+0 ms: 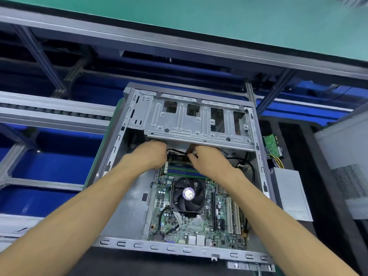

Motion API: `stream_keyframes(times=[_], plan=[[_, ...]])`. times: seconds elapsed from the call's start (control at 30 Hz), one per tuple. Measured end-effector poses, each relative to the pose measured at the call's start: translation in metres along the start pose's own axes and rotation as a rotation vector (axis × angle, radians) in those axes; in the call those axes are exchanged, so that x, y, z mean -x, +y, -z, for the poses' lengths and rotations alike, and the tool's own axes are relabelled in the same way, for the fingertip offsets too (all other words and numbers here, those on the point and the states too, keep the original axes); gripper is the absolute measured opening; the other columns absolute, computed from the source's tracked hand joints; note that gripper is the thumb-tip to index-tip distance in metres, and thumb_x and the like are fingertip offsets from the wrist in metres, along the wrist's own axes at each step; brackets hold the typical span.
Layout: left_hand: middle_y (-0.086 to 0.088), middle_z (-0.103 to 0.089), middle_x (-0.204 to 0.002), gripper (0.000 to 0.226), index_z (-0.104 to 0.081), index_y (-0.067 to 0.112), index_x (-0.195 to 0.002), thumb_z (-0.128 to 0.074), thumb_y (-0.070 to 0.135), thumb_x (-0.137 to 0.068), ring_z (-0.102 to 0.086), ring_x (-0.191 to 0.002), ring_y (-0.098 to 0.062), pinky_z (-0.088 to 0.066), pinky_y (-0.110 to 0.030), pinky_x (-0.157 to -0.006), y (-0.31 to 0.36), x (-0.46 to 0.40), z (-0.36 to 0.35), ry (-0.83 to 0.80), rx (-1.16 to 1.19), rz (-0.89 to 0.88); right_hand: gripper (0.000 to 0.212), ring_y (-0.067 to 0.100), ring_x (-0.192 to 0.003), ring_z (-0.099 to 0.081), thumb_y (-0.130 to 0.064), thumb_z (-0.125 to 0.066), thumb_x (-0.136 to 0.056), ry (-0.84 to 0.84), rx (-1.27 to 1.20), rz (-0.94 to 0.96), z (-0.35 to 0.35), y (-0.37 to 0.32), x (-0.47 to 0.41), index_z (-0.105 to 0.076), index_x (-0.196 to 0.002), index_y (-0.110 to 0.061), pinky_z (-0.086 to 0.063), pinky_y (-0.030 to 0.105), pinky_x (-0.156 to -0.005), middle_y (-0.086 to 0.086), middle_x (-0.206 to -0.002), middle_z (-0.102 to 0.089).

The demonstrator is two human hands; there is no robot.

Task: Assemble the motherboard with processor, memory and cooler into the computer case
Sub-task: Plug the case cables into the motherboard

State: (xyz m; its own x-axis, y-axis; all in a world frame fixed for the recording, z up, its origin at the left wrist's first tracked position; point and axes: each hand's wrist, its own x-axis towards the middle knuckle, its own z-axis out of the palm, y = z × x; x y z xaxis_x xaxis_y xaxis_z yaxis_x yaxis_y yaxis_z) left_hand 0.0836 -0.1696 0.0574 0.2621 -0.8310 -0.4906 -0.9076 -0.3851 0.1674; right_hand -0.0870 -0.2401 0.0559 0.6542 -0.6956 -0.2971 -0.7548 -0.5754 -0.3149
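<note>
The open grey computer case [127, 204] lies on its side in front of me. Inside it sits the green motherboard [201, 224] with a black cooler fan [188, 195] and memory sticks [179, 171] above the fan. Both hands reach under the drive cage [197, 120]. My left hand [151, 154] has its fingers curled at the board's far edge; what they hold is hidden. My right hand [207, 159] pinches a black cable [176, 150] that runs between the two hands.
A grey power supply [288, 193] lies right of the case with coloured wires [275, 160] and a small green board [271, 145] beyond it. A perforated case panel [346, 166] stands at far right. Metal frame rails and a blue surface lie to the left.
</note>
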Motion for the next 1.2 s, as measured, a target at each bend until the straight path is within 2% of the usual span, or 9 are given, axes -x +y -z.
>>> stream_keyframes(times=[0.13,0.23,0.33,0.43,0.6,0.7,0.8,1.0,1.2], plan=[[-0.009,-0.059,-0.087,0.032,-0.052,0.01,-0.079,-0.045,0.031,-0.102,-0.056,-0.082,-0.027,-0.045,-0.032,-0.072,-0.002,-0.002,-0.005,0.107,0.01,-0.03,0.021,0.034,-0.086,-0.065,-0.021,-0.049,-0.103,0.056,0.069,-0.053,0.004,0.011,0.006,-0.061,-0.095,-0.005,-0.039,0.031,-0.064,0.012,-0.086,-0.065],[-0.004,-0.052,-0.073,0.044,-0.039,0.017,-0.067,-0.049,0.045,-0.1,-0.051,-0.072,-0.026,-0.041,-0.031,-0.065,-0.001,0.005,-0.009,0.171,0.029,-0.047,0.022,0.033,-0.077,-0.063,-0.017,-0.049,-0.102,0.083,0.077,-0.06,0.006,0.015,0.012,-0.058,-0.088,-0.003,-0.041,0.031,-0.061,0.011,-0.078,-0.059],[-0.011,-0.064,-0.085,0.047,-0.047,0.011,-0.078,-0.046,0.052,-0.099,-0.054,-0.056,-0.022,-0.045,-0.029,-0.053,0.004,0.012,-0.009,0.125,0.034,-0.009,0.027,0.03,-0.072,-0.059,-0.024,-0.049,-0.103,0.109,0.084,-0.067,0.009,0.019,0.023,-0.056,-0.083,-0.006,-0.042,0.032,-0.063,0.006,-0.071,-0.054],[-0.016,-0.068,-0.086,0.058,-0.053,0.005,-0.112,-0.038,0.06,-0.1,-0.061,-0.04,-0.023,-0.052,-0.029,-0.041,0.01,0.016,-0.006,-0.087,0.079,0.066,0.032,0.031,-0.078,-0.062,-0.033,-0.05,-0.102,0.179,0.13,-0.114,0.009,0.024,0.034,-0.05,-0.079,-0.011,-0.041,0.033,-0.064,0.003,-0.071,-0.053],[-0.019,-0.067,-0.068,0.064,-0.055,-0.005,-0.083,-0.041,0.056,-0.1,-0.063,-0.037,-0.027,-0.055,-0.033,-0.041,0.017,0.012,-0.007,-0.158,0.193,0.15,0.046,0.028,-0.07,-0.058,-0.047,-0.046,-0.103,0.032,0.096,-0.273,0.01,0.03,0.04,-0.049,-0.079,-0.008,-0.046,0.031,-0.057,0.005,-0.069,-0.053],[-0.02,-0.072,-0.074,0.066,-0.056,-0.007,-0.088,-0.043,0.056,-0.1,-0.065,-0.042,-0.03,-0.057,-0.034,-0.043,0.017,0.007,-0.006,-0.192,0.254,0.184,0.052,0.031,-0.077,-0.065,-0.05,-0.044,-0.103,-0.033,0.049,-0.266,0.01,0.03,0.037,-0.053,-0.081,-0.004,-0.058,0.039,-0.07,0.01,-0.075,-0.058],[-0.019,-0.073,-0.073,0.069,-0.06,-0.01,-0.088,-0.046,0.056,-0.099,-0.067,-0.047,-0.031,-0.059,-0.036,-0.048,0.016,0.004,-0.006,-0.237,0.29,0.207,0.053,0.029,-0.072,-0.06,-0.045,-0.049,-0.103,-0.03,0.017,-0.264,0.01,0.033,0.033,-0.045,-0.065,-0.008,-0.059,0.042,-0.077,0.006,-0.065,-0.052],[-0.019,-0.074,-0.076,0.067,-0.063,-0.011,-0.094,-0.049,0.054,-0.098,-0.074,-0.073,-0.036,-0.062,-0.04,-0.06,0.017,-0.002,-0.008,-0.264,0.307,0.243,0.054,0.021,-0.055,-0.05,-0.046,-0.05,-0.102,-0.037,0.017,-0.278,0.006,0.039,0.026,-0.042,-0.061,-0.012,-0.051,0.033,-0.062,0.003,-0.059,-0.05],[-0.014,-0.066,-0.062,0.067,-0.064,-0.004,-0.08,-0.049,0.06,-0.095,-0.056,-0.041,-0.021,-0.05,-0.025,-0.041,0.015,-0.01,-0.009,-0.35,0.348,0.33,0.054,0.022,-0.059,-0.051,-0.049,-0.054,-0.101,-0.057,0.059,-0.301,0.003,0.038,0.022,-0.04,-0.063,-0.013,-0.045,0.033,-0.062,0.003,-0.062,-0.05]])
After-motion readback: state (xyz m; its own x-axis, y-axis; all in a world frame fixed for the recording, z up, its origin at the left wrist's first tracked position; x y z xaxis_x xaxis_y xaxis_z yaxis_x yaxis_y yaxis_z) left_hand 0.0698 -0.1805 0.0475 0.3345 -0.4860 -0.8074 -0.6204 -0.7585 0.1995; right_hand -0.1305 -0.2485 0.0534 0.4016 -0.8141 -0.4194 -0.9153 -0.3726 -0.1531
